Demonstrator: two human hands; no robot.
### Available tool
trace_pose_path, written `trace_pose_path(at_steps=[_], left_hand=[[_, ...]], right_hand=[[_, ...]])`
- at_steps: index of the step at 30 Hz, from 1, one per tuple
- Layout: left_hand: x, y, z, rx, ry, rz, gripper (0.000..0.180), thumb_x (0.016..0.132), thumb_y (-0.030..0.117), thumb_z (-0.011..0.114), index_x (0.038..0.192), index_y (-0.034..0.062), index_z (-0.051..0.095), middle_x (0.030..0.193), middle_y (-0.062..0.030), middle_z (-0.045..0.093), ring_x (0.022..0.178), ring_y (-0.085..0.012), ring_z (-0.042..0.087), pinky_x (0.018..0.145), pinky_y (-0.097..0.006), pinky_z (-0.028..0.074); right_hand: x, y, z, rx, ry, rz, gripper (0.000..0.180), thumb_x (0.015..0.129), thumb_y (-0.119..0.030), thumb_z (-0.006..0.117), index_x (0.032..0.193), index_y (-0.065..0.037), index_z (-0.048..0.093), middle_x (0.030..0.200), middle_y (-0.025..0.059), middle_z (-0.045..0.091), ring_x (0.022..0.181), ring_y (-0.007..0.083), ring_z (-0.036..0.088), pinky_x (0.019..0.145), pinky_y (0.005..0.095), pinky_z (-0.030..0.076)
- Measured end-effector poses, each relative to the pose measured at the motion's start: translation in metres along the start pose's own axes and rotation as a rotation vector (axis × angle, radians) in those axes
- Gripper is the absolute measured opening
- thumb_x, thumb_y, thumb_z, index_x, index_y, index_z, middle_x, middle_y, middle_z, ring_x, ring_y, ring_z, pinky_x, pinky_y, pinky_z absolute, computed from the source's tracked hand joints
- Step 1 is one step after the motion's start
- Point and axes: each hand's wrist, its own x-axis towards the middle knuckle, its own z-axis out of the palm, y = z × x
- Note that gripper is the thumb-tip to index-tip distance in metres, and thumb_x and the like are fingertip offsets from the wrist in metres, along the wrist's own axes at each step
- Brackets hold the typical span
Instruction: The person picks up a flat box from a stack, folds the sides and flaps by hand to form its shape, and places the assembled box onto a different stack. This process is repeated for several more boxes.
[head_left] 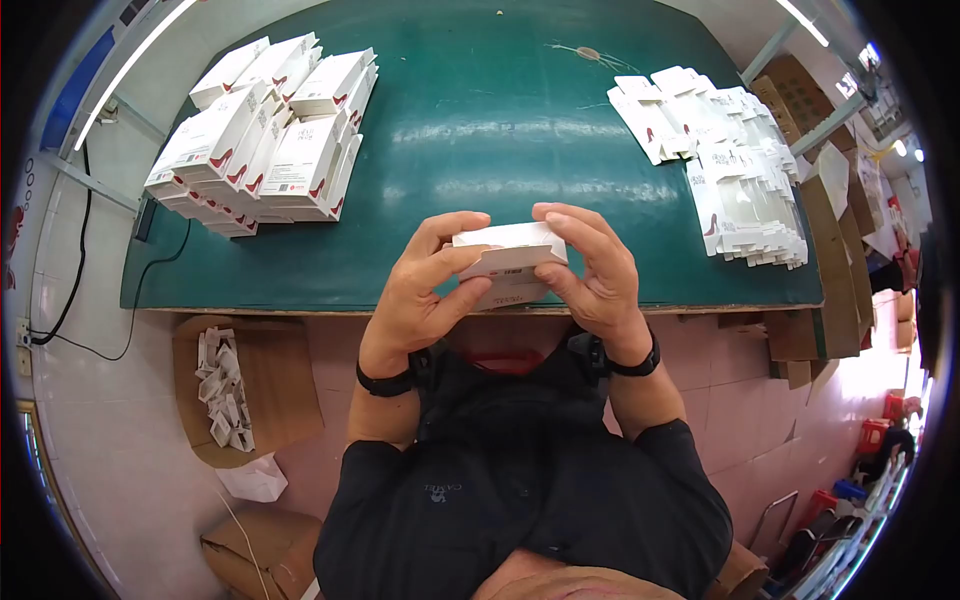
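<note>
Between my two hands, over the near edge of the green table [480,130], is a small white cardboard box [515,262]. One of its flaps stands partly raised on the side toward me. My left hand [432,275] grips the box's left end, with the thumb on the near face and the fingers across the top. On the right end, my right hand [595,265] holds it the same way, thumb near the flap and index finger over the far corner. The box's underside is hidden.
Stacked white boxes with red shoe prints [270,130] fill the table's left side. Flattened white cartons [730,165] overlap in a pile at the right. Below left, an open cardboard box [290,390] contains small white pieces. A loop of string [588,54] lies at the far side.
</note>
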Motion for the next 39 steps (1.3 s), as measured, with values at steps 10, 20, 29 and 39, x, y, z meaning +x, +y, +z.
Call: trace_pose_path(at_steps=[10,20,29,39], left_hand=[[0.001,0.006,0.013,-0.119,0.172,-0.117,0.043,0.088,0.000,0.079,0.129,0.0054,0.069,0.141,-0.0171,0.061,0.126,-0.0296,0.062,0.102,-0.038,0.052],[-0.005,0.002,0.007,0.020,0.081,-0.068,0.044,0.090,-0.001,0.078,0.132,0.0038,0.066,0.144,-0.0180,0.056,0.130,-0.0279,0.061,0.106,-0.036,0.054],[-0.003,0.008,0.005,0.082,0.072,-0.044,0.036,0.088,0.000,0.081,0.123,0.0045,0.070,0.142,-0.0179,0.058,0.126,-0.0275,0.063,0.103,-0.036,0.055],[-0.007,0.002,0.010,-0.004,0.089,-0.087,0.035,0.087,0.003,0.084,0.119,0.0043,0.067,0.143,-0.0181,0.057,0.123,-0.0248,0.064,0.101,-0.035,0.057]], right_hand=[[0.006,-0.016,0.003,-0.323,0.031,-0.021,0.055,0.091,-0.019,0.084,0.140,-0.003,0.065,0.140,0.0219,0.064,0.123,0.0361,0.067,0.098,0.0417,0.058],[0.002,-0.017,0.005,-0.264,0.051,0.049,0.050,0.087,-0.019,0.086,0.133,-0.007,0.069,0.143,0.0200,0.063,0.123,0.0353,0.067,0.098,0.0413,0.058],[-0.004,-0.019,0.002,-0.184,0.021,0.116,0.035,0.088,-0.013,0.086,0.120,-0.007,0.074,0.142,0.0187,0.063,0.118,0.0315,0.068,0.093,0.0382,0.058],[-0.003,-0.018,0.000,-0.198,0.035,0.077,0.039,0.088,-0.016,0.086,0.123,-0.006,0.071,0.142,0.0189,0.064,0.122,0.0314,0.067,0.096,0.0394,0.057]])
